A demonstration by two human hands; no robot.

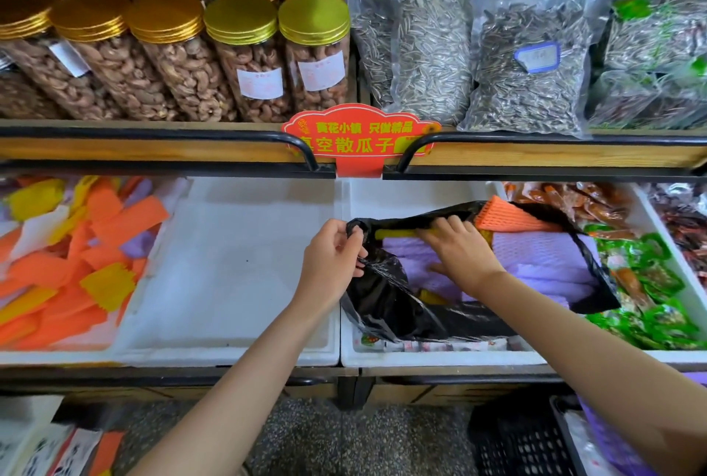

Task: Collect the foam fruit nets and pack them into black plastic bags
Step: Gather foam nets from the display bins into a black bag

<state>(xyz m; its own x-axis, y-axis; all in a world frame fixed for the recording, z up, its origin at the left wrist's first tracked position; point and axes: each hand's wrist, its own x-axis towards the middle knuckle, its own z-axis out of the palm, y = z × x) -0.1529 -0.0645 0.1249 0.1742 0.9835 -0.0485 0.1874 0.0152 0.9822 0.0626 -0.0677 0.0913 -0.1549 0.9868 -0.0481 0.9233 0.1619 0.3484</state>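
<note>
A black plastic bag (pixel 386 303) lies open in a white foam bin (pixel 440 359) on the lower shelf. Inside it are purple foam nets (pixel 543 257), an orange net (pixel 509 217) and a yellow net (pixel 394 234). My left hand (pixel 334 257) pinches the bag's rim at its left edge. Reaching into the bag's mouth, my right hand (pixel 459 250) has its fingers curled over the yellow net while its palm lies on the purple nets. A loose pile of orange, yellow, white and purple nets (pixel 69 257) fills the far-left bin.
A white foam bin (pixel 229 265) sits between the net pile and the bag. Green and orange snack packets (pixel 650 284) fill the bin at the right. Above, a shelf holds gold-lidded nut jars (pixel 245 54) and seed bags (pixel 528 54). A black crate (pixel 520 437) stands on the floor.
</note>
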